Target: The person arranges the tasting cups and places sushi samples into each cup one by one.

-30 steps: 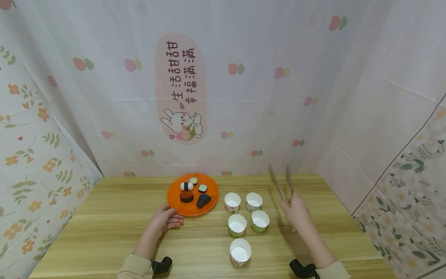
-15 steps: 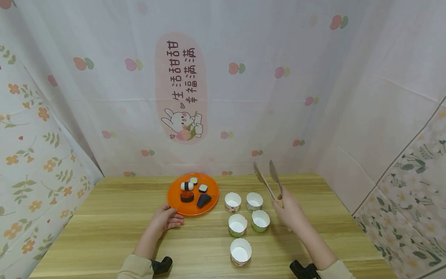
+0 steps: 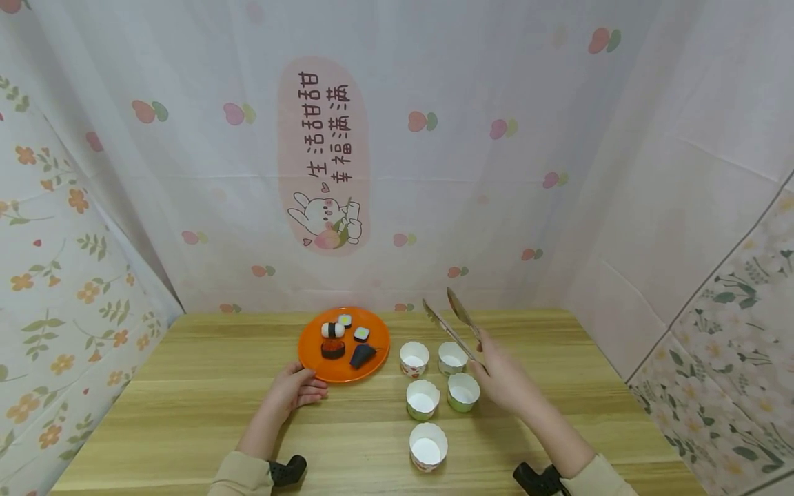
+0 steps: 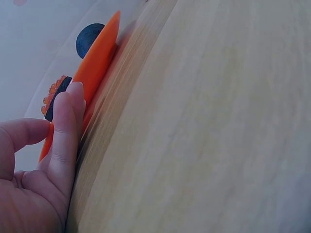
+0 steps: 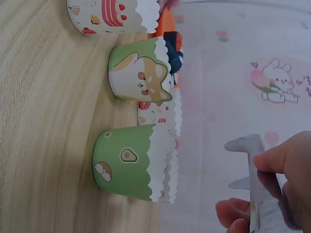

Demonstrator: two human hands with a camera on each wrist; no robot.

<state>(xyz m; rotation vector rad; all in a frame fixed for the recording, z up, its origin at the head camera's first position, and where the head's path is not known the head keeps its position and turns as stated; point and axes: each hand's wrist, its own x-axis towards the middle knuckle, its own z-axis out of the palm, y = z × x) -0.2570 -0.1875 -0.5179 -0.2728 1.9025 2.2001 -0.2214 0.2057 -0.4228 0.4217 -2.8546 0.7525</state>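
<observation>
My left hand [image 3: 291, 393] holds the near-left rim of an orange plate [image 3: 343, 375], thumb over the edge and fingers against its outer side [image 4: 63, 141]. On the plate lie several sushi pieces: a roe gunkan [image 3: 333, 350], a white piece with a black band [image 3: 332, 331], two small rolls [image 3: 362, 334] and a dark cone-shaped piece [image 3: 362, 355]. My right hand [image 3: 502, 375] grips metal tongs [image 3: 455, 331], raised above the back paper cups. The arms of the tongs stand apart with nothing between them, pointing away and left.
Several paper baking cups stand right of the plate: two at the back, a green pair [image 3: 422, 401] [image 3: 462, 393] in the middle and a patterned one [image 3: 428, 448] nearest me. A printed curtain [image 3: 397, 172] hangs behind the wooden table [image 3: 205, 399].
My right hand has carried the tongs leftward, from right of the cups to over the back ones, nearer the plate. The left hand and the plate have stayed put.
</observation>
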